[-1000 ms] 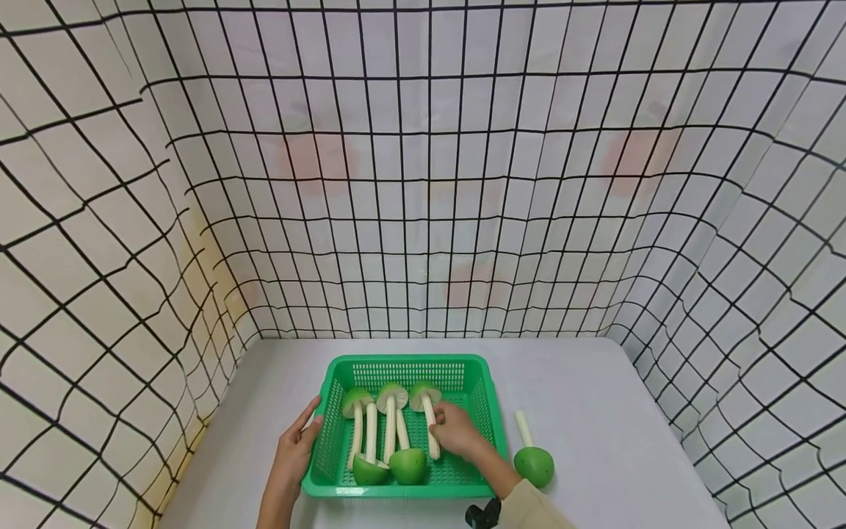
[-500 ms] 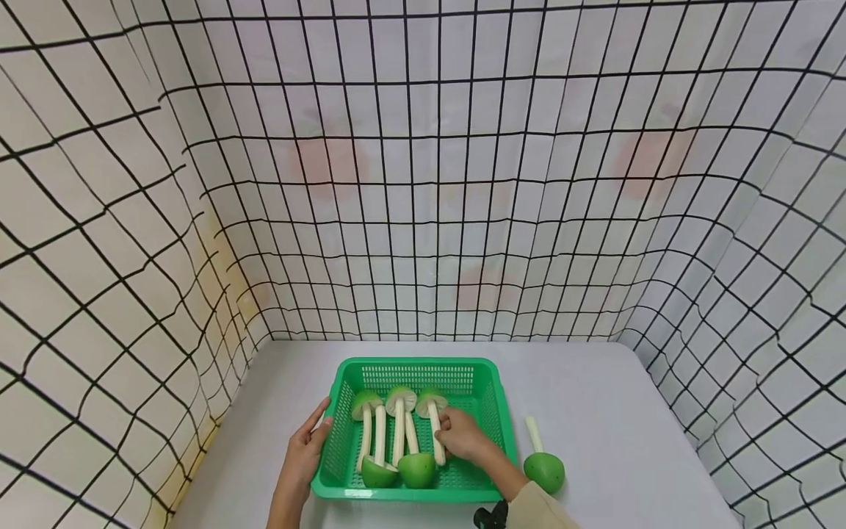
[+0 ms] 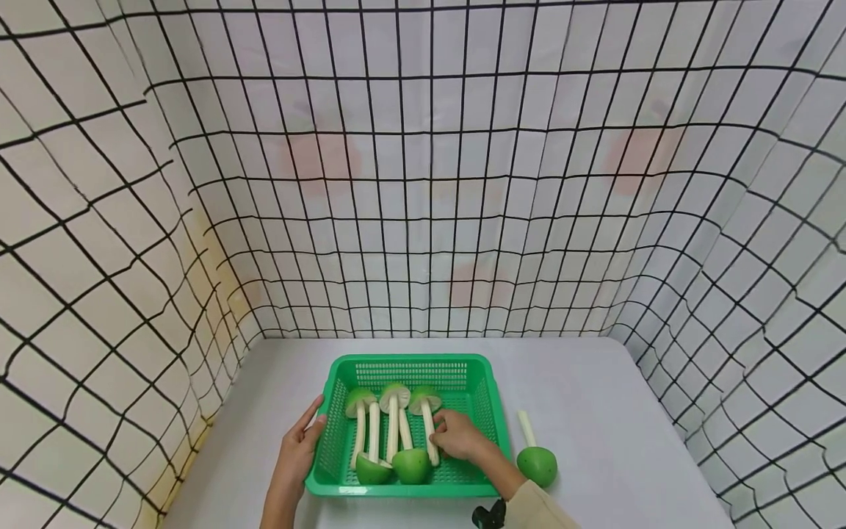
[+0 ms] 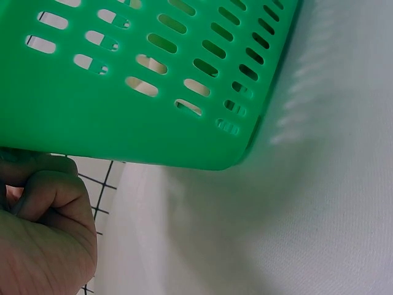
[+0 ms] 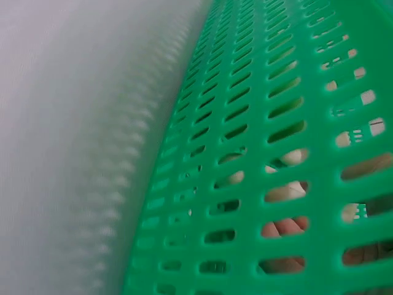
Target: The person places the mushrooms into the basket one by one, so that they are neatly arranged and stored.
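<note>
In the head view, a green plastic basket [image 3: 377,491] holds several green-capped mushrooms with pale stems, lying side by side. My left hand [image 3: 295,452] grips the basket's left rim; the left wrist view shows curled fingers [image 4: 58,196] at the rim. Inside the basket, my right hand [image 3: 460,436] pinches the stem of the rightmost mushroom [image 3: 428,422], whose cap points to the far side. Through the slots in the right wrist view, parts of the right-hand fingers [image 5: 285,227] show; the basket wall hides the rest.
Another green-capped mushroom [image 3: 537,466] lies on the white table [image 3: 595,411], right of the basket. Walls of black grid mesh [image 3: 429,220] rise behind and along both sides of the table. A small black object [image 3: 489,514] sits at the right wrist.
The head view shifts slightly and comes back. The right hand keeps its pinch on the mushroom stem, with barely any movement. The left hand stays at the basket's rim.
</note>
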`<state>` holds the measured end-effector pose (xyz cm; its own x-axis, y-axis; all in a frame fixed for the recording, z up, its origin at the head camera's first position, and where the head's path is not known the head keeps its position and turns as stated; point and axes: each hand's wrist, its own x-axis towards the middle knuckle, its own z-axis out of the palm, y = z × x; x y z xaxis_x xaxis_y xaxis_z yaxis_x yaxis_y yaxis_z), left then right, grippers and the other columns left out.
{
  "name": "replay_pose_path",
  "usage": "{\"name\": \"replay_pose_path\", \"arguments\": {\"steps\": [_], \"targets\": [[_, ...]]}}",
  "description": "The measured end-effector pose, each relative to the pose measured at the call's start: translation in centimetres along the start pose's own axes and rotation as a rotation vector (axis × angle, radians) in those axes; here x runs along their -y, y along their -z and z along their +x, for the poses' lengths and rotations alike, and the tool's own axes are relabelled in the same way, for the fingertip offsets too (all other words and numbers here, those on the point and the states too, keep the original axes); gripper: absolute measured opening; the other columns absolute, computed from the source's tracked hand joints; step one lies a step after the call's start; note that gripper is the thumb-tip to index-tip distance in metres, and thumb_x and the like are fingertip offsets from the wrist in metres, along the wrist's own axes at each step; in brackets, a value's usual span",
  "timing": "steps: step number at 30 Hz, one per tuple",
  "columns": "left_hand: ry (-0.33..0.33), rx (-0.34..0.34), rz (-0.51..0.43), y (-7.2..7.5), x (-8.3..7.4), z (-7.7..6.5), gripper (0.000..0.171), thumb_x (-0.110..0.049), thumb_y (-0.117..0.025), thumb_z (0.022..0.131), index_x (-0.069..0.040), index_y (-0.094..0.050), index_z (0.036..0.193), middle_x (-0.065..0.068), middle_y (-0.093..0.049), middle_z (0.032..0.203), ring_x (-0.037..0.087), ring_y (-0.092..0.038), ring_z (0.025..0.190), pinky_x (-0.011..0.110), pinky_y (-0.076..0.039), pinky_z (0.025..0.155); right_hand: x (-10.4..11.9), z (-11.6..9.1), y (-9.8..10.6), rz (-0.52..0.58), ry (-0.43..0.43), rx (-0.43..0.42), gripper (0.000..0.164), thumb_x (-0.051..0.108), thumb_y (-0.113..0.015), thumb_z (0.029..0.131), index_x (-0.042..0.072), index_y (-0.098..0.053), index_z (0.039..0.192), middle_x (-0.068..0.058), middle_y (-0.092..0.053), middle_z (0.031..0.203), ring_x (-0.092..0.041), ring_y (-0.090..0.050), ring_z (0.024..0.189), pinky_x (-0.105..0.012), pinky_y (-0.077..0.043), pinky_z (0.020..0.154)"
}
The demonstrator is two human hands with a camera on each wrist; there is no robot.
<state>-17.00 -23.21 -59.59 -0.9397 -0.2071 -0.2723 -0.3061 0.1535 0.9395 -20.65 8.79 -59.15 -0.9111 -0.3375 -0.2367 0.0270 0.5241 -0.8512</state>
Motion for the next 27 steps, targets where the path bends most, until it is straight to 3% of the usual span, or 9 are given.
{"name": "replay_pose_path", "arguments": {"steps": [4,13,20,27], "targets": [[0.003,0.005,0.004,0.1,0.0,-0.1,0.059,-0.051,-0.054,0.105,-0.033,-0.039,0.160,0.014,-0.035,0.164,0.039,-0.045,0.142,0.057,-0.042,0.108,0.1,-0.3,0.3,-0.031,0.010,-0.014,0.044,0.007,-0.066,0.096,-0.014,-0.054,0.132,-0.016,-0.068,0.101,-0.030,-0.068,0.075,-0.034,-0.049,0.061],[0.010,-0.008,0.020,0.1,0.0,0.0,0.057,-0.048,-0.054,0.106,-0.031,-0.040,0.160,0.017,-0.040,0.161,0.029,-0.060,0.122,0.036,-0.053,0.087,0.4,-0.9,0.9,-0.098,0.017,-0.112,0.041,0.014,-0.069,0.096,-0.008,-0.058,0.129,-0.015,-0.070,0.106,-0.027,-0.067,0.088,-0.039,-0.053,0.070],[0.015,-0.006,0.023,0.0,-0.1,0.0,0.058,-0.048,-0.052,0.107,-0.031,-0.038,0.161,0.017,-0.039,0.161,0.038,-0.054,0.135,0.045,-0.052,0.096,-0.1,-1.1,1.7,-0.077,0.067,-0.192,0.038,0.015,-0.071,0.095,-0.005,-0.061,0.126,-0.015,-0.069,0.111,-0.028,-0.068,0.095,-0.039,-0.054,0.073],[0.016,-0.007,0.017,-0.1,-0.2,0.1,0.059,-0.049,-0.053,0.106,-0.031,-0.039,0.160,0.017,-0.040,0.161,0.037,-0.055,0.132,0.047,-0.052,0.097,0.5,-1.9,2.9,0.003,0.153,-0.240,0.035,0.008,-0.070,0.095,-0.007,-0.060,0.124,-0.018,-0.066,0.109,-0.031,-0.067,0.096,-0.036,-0.055,0.073]]}}
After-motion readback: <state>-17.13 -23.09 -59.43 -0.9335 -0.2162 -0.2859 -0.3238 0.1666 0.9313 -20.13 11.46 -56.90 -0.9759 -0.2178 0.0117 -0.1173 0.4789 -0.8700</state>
